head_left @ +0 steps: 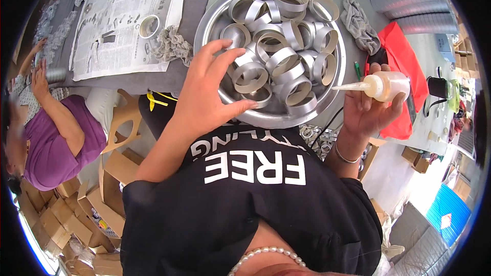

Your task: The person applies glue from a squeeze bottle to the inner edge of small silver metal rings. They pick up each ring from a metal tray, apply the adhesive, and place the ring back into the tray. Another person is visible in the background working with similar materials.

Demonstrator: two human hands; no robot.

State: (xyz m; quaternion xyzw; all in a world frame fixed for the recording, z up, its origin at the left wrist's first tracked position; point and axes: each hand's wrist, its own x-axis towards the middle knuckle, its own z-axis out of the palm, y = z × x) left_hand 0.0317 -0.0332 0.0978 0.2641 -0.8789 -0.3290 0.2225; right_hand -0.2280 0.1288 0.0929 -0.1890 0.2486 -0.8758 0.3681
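A round metal tray (204, 18) in front of me holds a heap of silver rings (281, 60), short tube pieces with pale insides. Over the tray's left edge my left hand (208, 84) is open, thumb and fingers apart, with nothing between them. Its fingertips are close to the nearest rings; whether they touch one I cannot tell. To the right of the tray my right hand (369, 110) grips a squeeze bottle (393, 86). The bottle is translucent and lies on its side in the hand, its long pointed nozzle aimed left toward the tray.
Newspaper sheets (120, 25) with a tape roll (149, 26) and a crumpled cloth (171, 46) lie at left. A grey rag (358, 23), a red bag (404, 51) and stacked silver tubes (409, 2) stand at right. A person in purple (61, 133) sits at left near cardboard boxes (105, 199).
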